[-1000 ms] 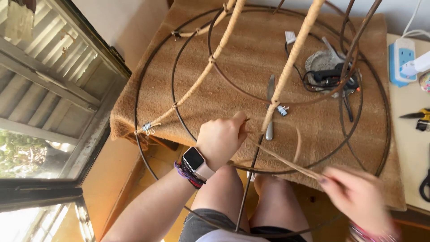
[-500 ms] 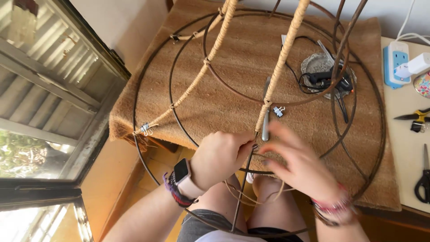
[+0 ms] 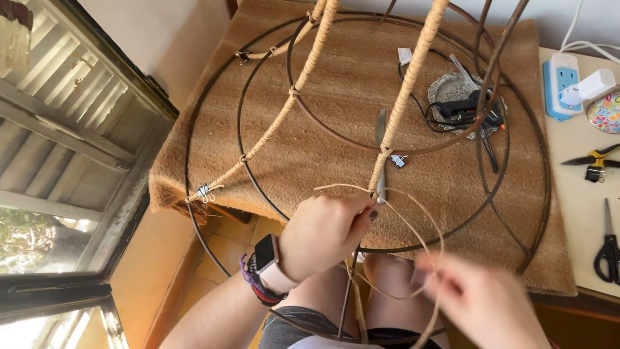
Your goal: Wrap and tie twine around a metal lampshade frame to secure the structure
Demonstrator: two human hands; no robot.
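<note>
Left hand [image 3: 323, 236], watch on wrist, is clenched around the wrapped spoke [image 3: 405, 97] of a dark wire frame [image 3: 240, 139], gripping at the point where the cane wrapping ends, just below a small binder clip [image 3: 398, 160]. Thumb and fingers pinch the spoke together with the start of a loose cane strand [image 3: 423, 223]. Strand loops out from that grip, arcs right and down, and runs into the right hand [image 3: 481, 300]. Right hand is blurred, low right of view, fingers closed about the strand; exact hold cannot be told.

Frame is a set of concentric rings with spokes rising toward the camera, standing on a brown fibre mat [image 3: 310, 155]. A second spoke [image 3: 284, 113], left, is also cane-wrapped, with a clip [image 3: 204, 192] at its lower end. Scissors [image 3: 607, 249] and pliers [image 3: 591, 161] lie on the pale tabletop [image 3: 575, 200], right of mat. Power strip [image 3: 562, 77] at far right. Window [image 3: 58, 148] to the left
</note>
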